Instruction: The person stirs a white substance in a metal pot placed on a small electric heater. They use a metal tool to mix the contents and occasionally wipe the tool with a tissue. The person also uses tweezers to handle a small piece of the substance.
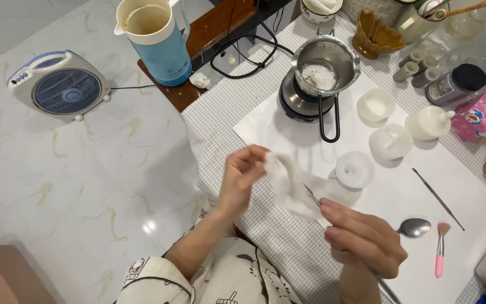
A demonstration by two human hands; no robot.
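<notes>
My left hand (pixel 242 179) pinches a crumpled white tissue (pixel 288 181) above the checked tablecloth (pixel 220 121). My right hand (pixel 364 236) grips a thin metal tool (pixel 312 196) whose tip lies against the tissue. Just beyond the tissue stands a small white round mould (pixel 355 169) on a white sheet (pixel 468 197). A metal spoon (pixel 414 227) lies beside my right hand.
A steel melting pot (pixel 325 65) sits on a small burner. Two white moulds (pixel 390 141) and a white candle (pixel 427 123) stand to the right. A pink brush (pixel 440 256) and a long metal pick (pixel 437 198) lie on the sheet. A blue kettle (pixel 154 39) and a fan (pixel 60 84) are on the left.
</notes>
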